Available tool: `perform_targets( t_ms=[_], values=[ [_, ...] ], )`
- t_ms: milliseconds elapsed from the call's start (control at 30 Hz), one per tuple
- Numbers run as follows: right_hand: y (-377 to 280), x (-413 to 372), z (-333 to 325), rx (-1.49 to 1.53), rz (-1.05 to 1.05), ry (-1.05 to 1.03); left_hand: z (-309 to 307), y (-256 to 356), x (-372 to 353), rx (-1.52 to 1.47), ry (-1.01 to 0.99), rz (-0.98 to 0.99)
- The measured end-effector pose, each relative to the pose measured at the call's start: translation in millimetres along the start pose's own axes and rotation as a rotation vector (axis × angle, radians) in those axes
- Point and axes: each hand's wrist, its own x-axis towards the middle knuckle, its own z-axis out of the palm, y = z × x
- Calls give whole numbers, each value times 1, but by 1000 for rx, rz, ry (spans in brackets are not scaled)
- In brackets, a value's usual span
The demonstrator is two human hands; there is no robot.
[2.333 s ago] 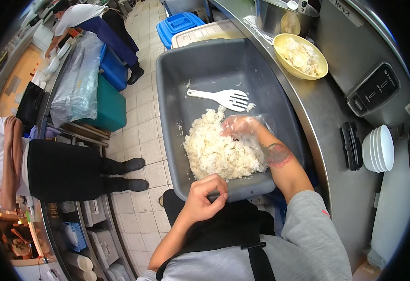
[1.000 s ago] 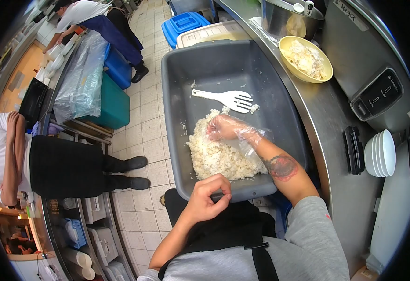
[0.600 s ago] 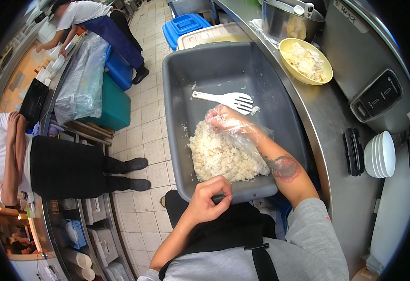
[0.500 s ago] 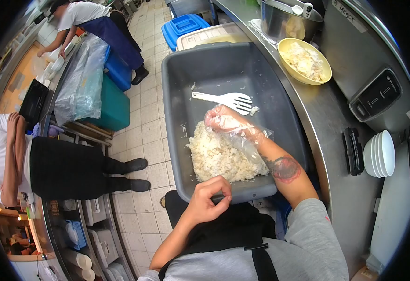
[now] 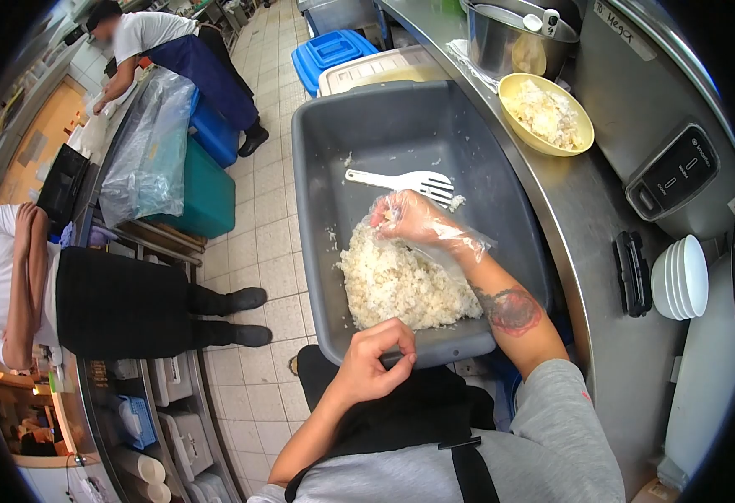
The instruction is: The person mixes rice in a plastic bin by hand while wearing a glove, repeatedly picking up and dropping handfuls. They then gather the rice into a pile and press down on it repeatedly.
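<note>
A deep grey plastic tub holds a mound of cooked white rice toward its near end. My right hand, in a clear plastic glove, is at the far side of the mound with its fingers curled together; a pale bit that looks like rice shows between the fingertips. My left hand is bare and closed around the tub's near rim. Beyond the right hand, a white slotted rice paddle lies flat on the tub floor, with a small clump of rice by its slotted end.
On the steel counter at right stand a yellow bowl of rice, a metal pot, a cooker and stacked white bowls. Two co-workers, one nearby, one farther off, stand left. Lidded bins sit behind the tub.
My right hand has turned over the far side of the rice, and its fingertips now show at the left. My left hand stays on the rim. The farther co-worker's arms have shifted.
</note>
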Motion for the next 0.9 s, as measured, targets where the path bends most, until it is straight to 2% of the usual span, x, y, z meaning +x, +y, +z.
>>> perform_targets(
  t_ms=[100, 200, 300, 433, 533, 567, 600, 667, 767, 800, 833, 867, 900],
  values=[
    [15, 6, 0, 55, -89, -92, 0, 1, 0, 8, -5, -3],
    [8, 5, -1, 79, 63, -94, 0, 1, 0, 9, -3, -5],
    [11, 7, 7, 122, 12, 46, -1, 1, 1, 15, -7, -3],
    [0, 4, 7, -83, -54, 310, -1, -1, 1, 12, -12, 10],
    [-17, -2, 0, -81, -106, 348, -1, 0, 1, 23, -8, 13],
    [-25, -7, -6, -189, -83, 315, -1, 0, 1, 26, -10, 17],
    [-28, -10, -10, -286, -163, 303, -1, 0, 2, 31, -9, 24],
    [-25, -10, -16, -282, -342, 455, -1, -1, 1, 40, -12, 40],
    [-56, -21, -43, -328, -534, 956, 0, -2, 0, 42, -13, 26],
    [-64, -30, -62, -436, -602, 1116, 0, -1, 0, 44, -11, 15],
    [-66, -38, -77, -426, -615, 1278, -1, -1, 1, 44, -21, 19],
    [-81, -50, -85, -383, -527, 1458, -1, -1, 2, 45, -29, 21],
    [-85, -57, -97, -474, -465, 1653, -2, -1, 2, 48, -38, 22]
  ],
)
